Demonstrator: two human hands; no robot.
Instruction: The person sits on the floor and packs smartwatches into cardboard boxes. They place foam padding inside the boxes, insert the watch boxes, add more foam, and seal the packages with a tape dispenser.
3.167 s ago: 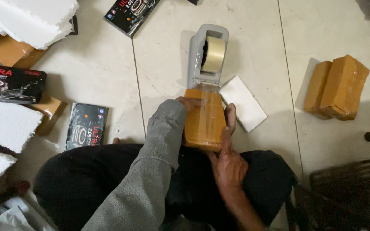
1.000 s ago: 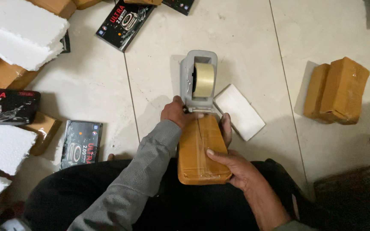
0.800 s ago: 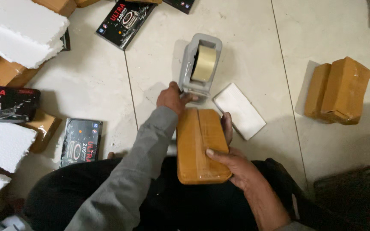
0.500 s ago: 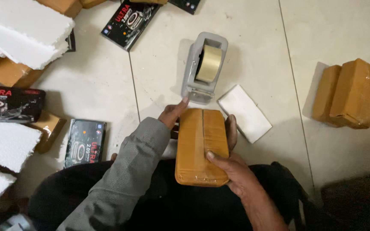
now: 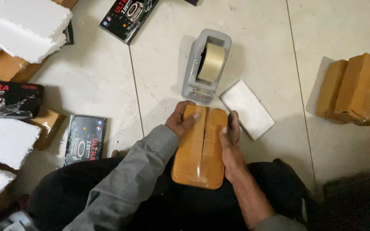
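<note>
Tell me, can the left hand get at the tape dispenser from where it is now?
Probably yes. The left hand grips the brown packet just below the grey tape dispenser, with only bare floor between them.

The person wore a grey long sleeve [image 5: 129, 179] reaching the wrist of the left hand [image 5: 180, 122], dark trousers [image 5: 65, 196], and the right hand [image 5: 232, 147] showed a bare forearm.

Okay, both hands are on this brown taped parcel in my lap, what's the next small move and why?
Probably press the left hand flat along the tape strip toward you. The strip runs down the middle of the brown parcel, the left thumb sits at its far end, and the right hand steadies the right edge, so smoothing seems the natural move.
</note>
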